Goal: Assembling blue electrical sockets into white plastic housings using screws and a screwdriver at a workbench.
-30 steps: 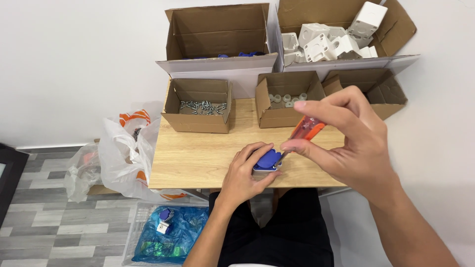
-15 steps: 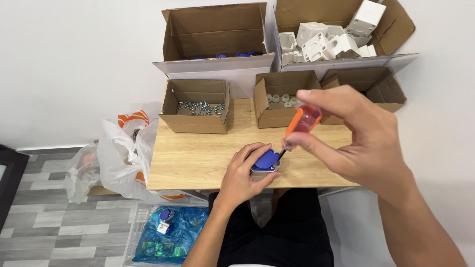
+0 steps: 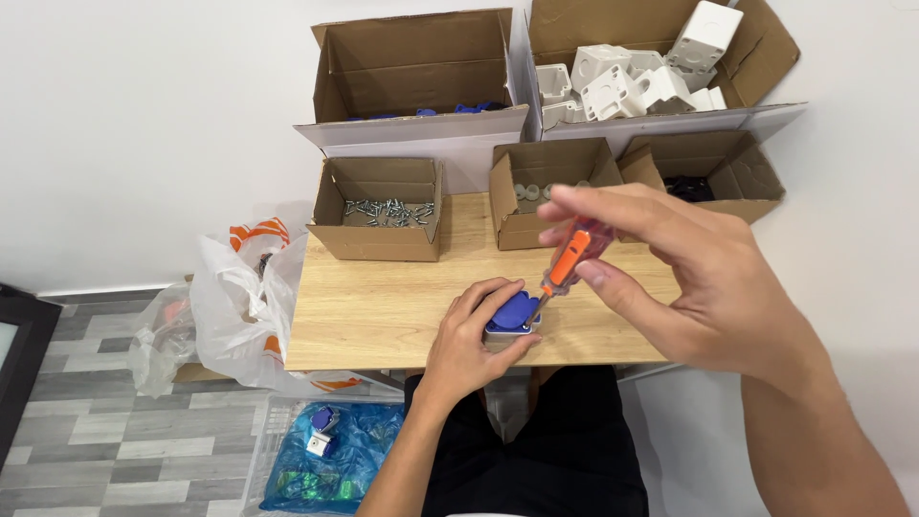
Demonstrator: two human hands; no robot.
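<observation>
My left hand (image 3: 471, 337) grips a small blue-and-white plastic box (image 3: 510, 317) near the front edge of a wooden table (image 3: 383, 306). My right hand (image 3: 689, 278) holds an orange-handled screwdriver (image 3: 565, 263) almost upright, its tip down on the top of the blue box. The fingers pinch the clear upper end of the handle.
Small cardboard boxes stand at the back of the table: one with screws (image 3: 386, 209), one with grey parts (image 3: 546, 187), one with dark parts (image 3: 713, 172). Behind are larger boxes with blue parts (image 3: 421, 72) and white housings (image 3: 632, 81). Plastic bags (image 3: 235, 297) lie left, on the floor.
The screwdriver handle has swung from leaning right to nearly upright over the blue box. My right hand has shifted a little with it; my left hand keeps its hold.
</observation>
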